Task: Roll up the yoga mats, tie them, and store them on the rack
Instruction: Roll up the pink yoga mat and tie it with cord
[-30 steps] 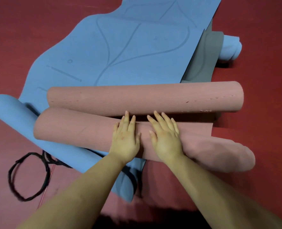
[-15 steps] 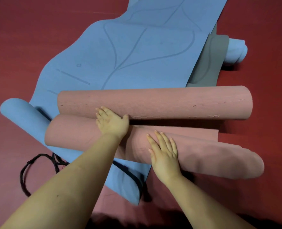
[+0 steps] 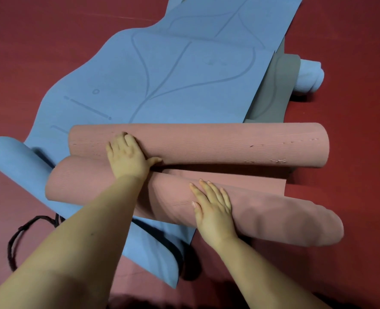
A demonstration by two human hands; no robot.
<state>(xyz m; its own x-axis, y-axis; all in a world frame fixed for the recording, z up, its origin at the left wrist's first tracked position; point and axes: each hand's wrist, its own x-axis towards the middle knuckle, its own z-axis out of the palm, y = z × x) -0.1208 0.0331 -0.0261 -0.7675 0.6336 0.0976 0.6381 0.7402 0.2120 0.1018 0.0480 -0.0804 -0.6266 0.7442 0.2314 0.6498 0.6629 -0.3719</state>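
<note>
left hand flat, fingers draped over far pink roll; right hand flat, pressing near pink roll.

The red floor is bare in the upper left of the frame and down the right side, so a hand can pass there. The blue mat lies flat in the upper middle; a hand can slide over it. Two pink rolls block the middle: the far roll and the near roll, with only a thin gap between them. A blue roll sits at the left edge. A grey mat and a small pale roll fill the upper right. A black strap lies looped at the lower left.
</note>
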